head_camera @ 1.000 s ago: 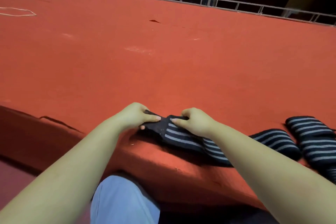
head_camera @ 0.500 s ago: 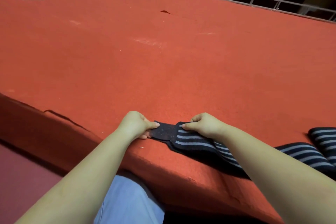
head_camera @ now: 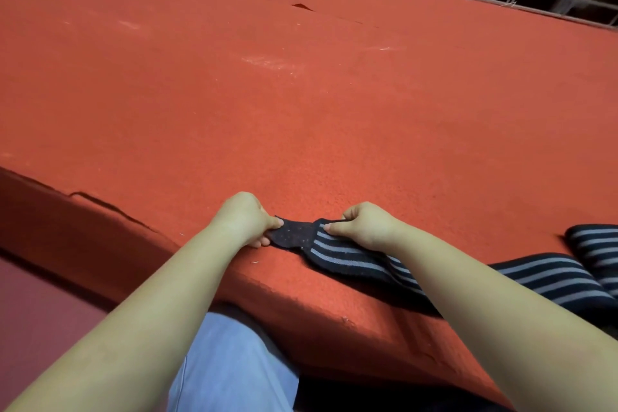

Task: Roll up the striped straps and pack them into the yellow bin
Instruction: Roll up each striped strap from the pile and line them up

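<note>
While two hands pinch one strap, another beside

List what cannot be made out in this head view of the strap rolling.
1. Yellow bin: not in the head view at all.
2. Striped strap: its middle is hidden under the right forearm, and its far end runs to the right edge.
3. Second strap: cut off by the right edge, so whether it is rolled is unclear.
4. Left hand and right hand: fingertips curl under, hiding the grip underneath.
</note>
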